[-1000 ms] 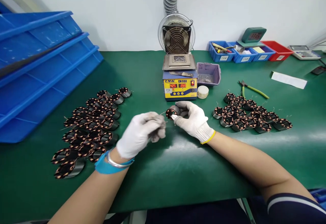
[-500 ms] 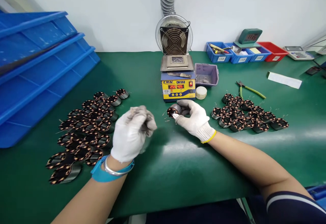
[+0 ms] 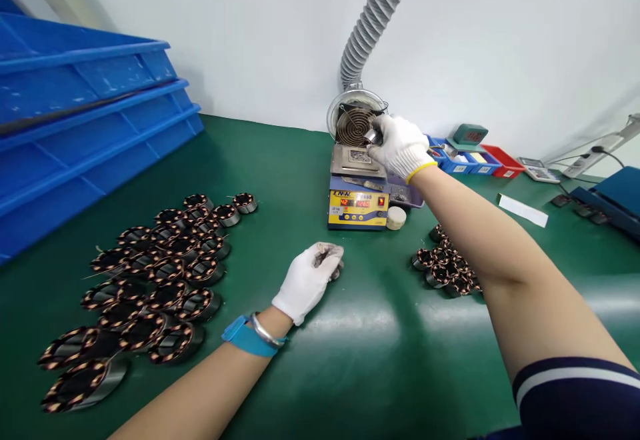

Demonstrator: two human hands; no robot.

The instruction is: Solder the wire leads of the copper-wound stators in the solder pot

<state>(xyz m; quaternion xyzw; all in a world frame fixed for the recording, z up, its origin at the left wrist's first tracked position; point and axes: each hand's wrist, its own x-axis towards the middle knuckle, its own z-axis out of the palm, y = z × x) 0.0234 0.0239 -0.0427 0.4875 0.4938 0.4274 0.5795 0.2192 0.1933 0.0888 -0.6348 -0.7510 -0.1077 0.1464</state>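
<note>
My right hand (image 3: 397,143), in a white glove, grips a motor stator (image 3: 373,137) just above the top plate of the solder pot (image 3: 357,210). The square of solder (image 3: 359,156) shows in that plate, beside the stator. My left hand (image 3: 313,277), also gloved and with grey-stained fingertips, hovers over the mat with its fingers curled together. Whatever lies in its pinch, if anything, is hidden. Many stators with copper windings (image 3: 167,270) stand in rows at the left. A second group of stators (image 3: 445,263) sits at the right, partly covered by my right forearm.
Behind the pot are a round fan hood (image 3: 353,123) and a grey hose (image 3: 375,17). A small white round tub (image 3: 397,218) and a purple tray (image 3: 413,197) adjoin it. Blue crates (image 3: 115,117) are stacked at left; a red bin (image 3: 505,160) stands at back right.
My right hand has carried the stator up and forward to the solder pot. My left hand has moved right and lower, fingers still curled. The view has shifted.
</note>
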